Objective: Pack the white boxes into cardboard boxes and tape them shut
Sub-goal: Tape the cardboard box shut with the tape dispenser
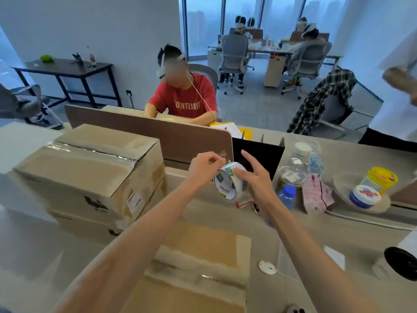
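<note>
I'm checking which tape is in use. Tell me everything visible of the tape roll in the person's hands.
The tape roll is clear tape on a white core printed with blue and green marks. It is held above the desk, tilted, open face toward the camera. The right hand grips its right side; the left hand pinches its top edge, probably the loose end.
</note>
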The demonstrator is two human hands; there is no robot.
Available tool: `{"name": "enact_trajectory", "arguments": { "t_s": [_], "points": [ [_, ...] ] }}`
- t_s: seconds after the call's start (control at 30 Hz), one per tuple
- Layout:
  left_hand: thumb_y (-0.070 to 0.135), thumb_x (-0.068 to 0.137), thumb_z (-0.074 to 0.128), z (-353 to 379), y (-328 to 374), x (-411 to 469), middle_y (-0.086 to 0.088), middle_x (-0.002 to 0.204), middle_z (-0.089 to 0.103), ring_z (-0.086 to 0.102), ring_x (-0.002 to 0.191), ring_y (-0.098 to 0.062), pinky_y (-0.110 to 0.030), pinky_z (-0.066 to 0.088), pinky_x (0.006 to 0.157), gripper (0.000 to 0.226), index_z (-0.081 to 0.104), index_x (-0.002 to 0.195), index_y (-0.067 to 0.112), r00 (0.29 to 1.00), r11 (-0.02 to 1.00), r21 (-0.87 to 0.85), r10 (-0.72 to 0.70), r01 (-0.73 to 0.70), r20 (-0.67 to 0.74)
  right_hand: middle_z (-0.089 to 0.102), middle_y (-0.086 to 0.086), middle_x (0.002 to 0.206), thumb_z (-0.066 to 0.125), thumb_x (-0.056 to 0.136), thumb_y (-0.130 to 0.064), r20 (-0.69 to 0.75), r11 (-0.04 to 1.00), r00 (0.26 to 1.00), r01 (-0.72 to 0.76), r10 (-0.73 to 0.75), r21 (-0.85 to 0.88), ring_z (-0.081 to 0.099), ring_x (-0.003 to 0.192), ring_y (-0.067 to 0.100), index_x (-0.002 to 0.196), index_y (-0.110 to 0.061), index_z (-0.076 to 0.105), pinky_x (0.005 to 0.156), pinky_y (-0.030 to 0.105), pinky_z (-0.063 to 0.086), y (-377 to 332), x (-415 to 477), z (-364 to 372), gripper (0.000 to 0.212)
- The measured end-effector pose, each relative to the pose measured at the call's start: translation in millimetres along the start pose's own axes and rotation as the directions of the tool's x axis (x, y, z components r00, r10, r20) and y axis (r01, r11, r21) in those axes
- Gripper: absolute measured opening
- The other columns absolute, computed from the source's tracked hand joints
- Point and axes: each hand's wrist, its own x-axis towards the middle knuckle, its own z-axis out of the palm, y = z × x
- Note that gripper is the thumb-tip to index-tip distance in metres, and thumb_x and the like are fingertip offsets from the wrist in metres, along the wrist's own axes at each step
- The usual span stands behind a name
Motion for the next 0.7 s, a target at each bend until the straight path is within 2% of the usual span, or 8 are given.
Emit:
{"name": "enact_trajectory", "arguments": {
  "t_s": [0.07,0.13,0.27,0.37,0.43,0.53,0.63,0.7],
  "points": [
    [0.029,0.091,0.064,-11.1,-5.7,34.0,0.008,0.076,0.065,0.054,0.066,0.004,-0.019,0.038,0.067,0.019,0.074,0.091,0.013,1.000,1.000,0.018,-0.010,0.010,0.018,0.077,-0.006,0.089,0.065,0.089,-0.015,-0.068,0.999,0.998,0.016,-0.013,0.037,0.073,0.082,0.014,0.131,-0.032,0.055,0.074,0.034,0.056,3.8,23.9,8.1,0.046],
    [0.031,0.091,0.064,-19.4,-12.6,65.7,0.007,0.080,0.067,0.057,0.074,0.000,-0.023,0.042,0.072,0.019,0.075,0.090,0.015,0.999,0.999,0.034,-0.004,0.002,0.046,0.077,-0.001,0.085,0.066,0.086,-0.021,-0.097,0.999,0.994,0.046,-0.046,0.006,0.072,0.078,0.013,0.133,-0.022,0.054,0.068,0.029,0.056,8.6,46.9,15.4,0.048],
    [0.036,0.091,0.062,-25.2,-23.6,119.7,0.004,0.093,0.071,0.064,0.089,-0.012,-0.037,0.053,0.082,0.019,0.075,0.089,0.022,0.992,0.977,0.195,0.067,-0.086,0.103,0.074,0.002,0.081,0.057,0.095,-0.004,-0.110,0.996,0.990,0.082,-0.086,-0.037,0.071,0.068,0.008,0.132,-0.008,0.046,0.058,0.018,0.053,15.3,88.0,27.4,0.039],
    [0.033,0.092,0.061,-28.2,-23.4,154.5,0.003,0.095,0.067,0.060,0.091,-0.013,-0.037,0.051,0.082,0.020,0.075,0.089,0.018,0.981,0.954,0.251,0.134,-0.166,0.139,0.071,0.006,0.084,0.056,0.096,-0.003,-0.158,0.993,0.984,0.066,-0.082,-0.103,0.071,0.067,0.007,0.132,-0.009,0.043,0.055,0.019,0.053,29.0,117.2,29.7,0.039],
    [0.032,0.092,0.062,-30.0,-14.7,176.1,0.003,0.098,0.069,0.061,0.092,-0.014,-0.034,0.049,0.079,0.021,0.076,0.088,0.017,0.972,0.946,0.236,0.198,-0.223,0.125,0.068,0.006,0.080,0.060,0.096,-0.012,-0.244,0.988,0.969,-0.008,-0.031,-0.157,0.067,0.063,0.008,0.133,-0.011,0.045,0.054,0.019,0.051,45.1,132.9,27.9,0.040],
    [0.033,0.092,0.061,-25.3,-2.7,194.7,0.007,0.096,0.067,0.059,0.089,-0.009,-0.024,0.034,0.061,0.023,0.076,0.088,0.016,0.945,0.901,0.289,0.288,-0.323,0.156,0.056,-0.001,0.064,0.065,0.093,-0.033,-0.397,0.957,0.916,-0.163,0.057,-0.238,0.052,0.050,0.004,0.129,-0.016,0.052,0.049,0.018,0.041,69.9,146.7,21.5,0.041],
    [0.032,0.095,0.058,-18.4,-4.6,202.1,0.011,0.096,0.057,0.047,0.087,-0.004,-0.016,0.018,0.053,0.025,0.075,0.092,0.015,0.936,0.875,0.336,0.312,-0.349,0.161,0.058,0.005,0.069,0.061,0.094,-0.041,-0.427,0.951,0.900,-0.205,0.090,-0.231,0.054,0.059,0.012,0.128,-0.021,0.051,0.056,0.028,0.048,82.4,153.4,23.3,0.041],
    [0.032,0.095,0.059,-14.2,-11.4,212.7,0.010,0.096,0.061,0.052,0.090,-0.006,-0.021,0.025,0.055,0.025,0.076,0.092,0.015,0.938,0.883,0.322,0.295,-0.341,0.184,0.066,0.020,0.085,0.057,0.096,-0.041,-0.436,0.955,0.894,-0.215,0.108,-0.205,0.060,0.070,0.018,0.128,-0.023,0.051,0.066,0.040,0.053,90.3,154.1,26.4,0.036]
  ]
}}
